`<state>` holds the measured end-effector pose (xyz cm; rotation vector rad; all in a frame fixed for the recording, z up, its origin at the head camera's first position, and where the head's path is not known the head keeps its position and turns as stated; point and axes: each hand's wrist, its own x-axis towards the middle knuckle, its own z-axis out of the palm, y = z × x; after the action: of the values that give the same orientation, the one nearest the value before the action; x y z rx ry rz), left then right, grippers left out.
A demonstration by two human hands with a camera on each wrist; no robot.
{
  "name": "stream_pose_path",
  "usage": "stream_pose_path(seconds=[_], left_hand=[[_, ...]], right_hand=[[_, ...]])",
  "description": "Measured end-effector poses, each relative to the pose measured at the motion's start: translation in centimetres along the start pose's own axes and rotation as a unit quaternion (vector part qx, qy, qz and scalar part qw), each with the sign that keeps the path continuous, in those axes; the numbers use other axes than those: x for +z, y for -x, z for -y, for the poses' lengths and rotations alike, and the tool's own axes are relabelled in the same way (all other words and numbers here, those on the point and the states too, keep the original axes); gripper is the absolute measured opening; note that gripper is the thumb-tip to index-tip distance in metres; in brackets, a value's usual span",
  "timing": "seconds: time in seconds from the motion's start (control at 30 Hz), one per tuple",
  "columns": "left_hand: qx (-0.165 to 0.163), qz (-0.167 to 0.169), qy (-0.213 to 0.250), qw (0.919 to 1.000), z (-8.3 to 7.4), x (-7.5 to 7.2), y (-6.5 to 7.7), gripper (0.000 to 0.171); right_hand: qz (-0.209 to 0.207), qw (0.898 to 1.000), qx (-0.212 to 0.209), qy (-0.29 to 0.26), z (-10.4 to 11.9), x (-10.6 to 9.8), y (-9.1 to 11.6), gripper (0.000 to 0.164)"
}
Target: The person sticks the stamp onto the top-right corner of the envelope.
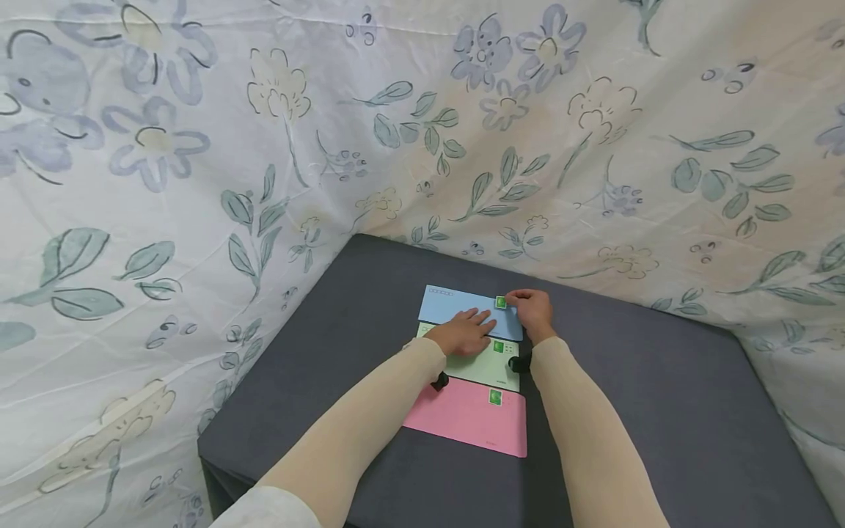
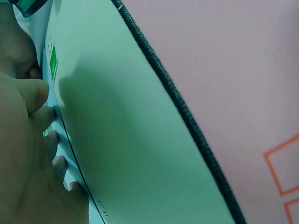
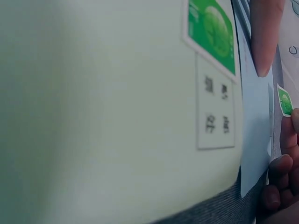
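Three envelopes lie in a column on a dark table: a blue one (image 1: 444, 305) at the back, a pale green one (image 1: 485, 372) in the middle and a pink one (image 1: 462, 422) at the front. My left hand (image 1: 464, 334) rests with spread fingers over the lower part of the blue envelope and the upper part of the green one. At the blue envelope's upper right corner, my right hand (image 1: 533, 314) pinches a green stamp (image 3: 285, 101) between thumb and finger. In the right wrist view the stamp appears tilted up; whether its edge touches the paper I cannot tell.
The green envelope bears a green stamp (image 1: 498, 347) at its upper right, and the pink one has a similar stamp (image 1: 495, 397). Dark cloth covers the table (image 1: 317, 352). A floral curtain (image 1: 396, 183) hangs behind and along the left side.
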<state>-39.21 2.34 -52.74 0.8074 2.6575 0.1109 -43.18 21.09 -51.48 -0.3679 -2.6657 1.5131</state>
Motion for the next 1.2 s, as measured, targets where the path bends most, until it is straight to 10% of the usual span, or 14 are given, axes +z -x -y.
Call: stream_pose_path(seconds=[0.73, 1.2], left_hand=[[-0.001, 0.006, -0.013, 0.9999, 0.2, 0.4, -0.6, 0.062], [0.017, -0.026, -0.045, 0.9985, -1.5, -2.1, 4.6, 0.058]], right_hand=[[-0.008, 0.999, -0.013, 0.047, 0.7, 0.7, 0.4, 0.024], [-0.007, 0.997, -0.021, 0.068, 1.1, 0.7, 1.2, 0.022]])
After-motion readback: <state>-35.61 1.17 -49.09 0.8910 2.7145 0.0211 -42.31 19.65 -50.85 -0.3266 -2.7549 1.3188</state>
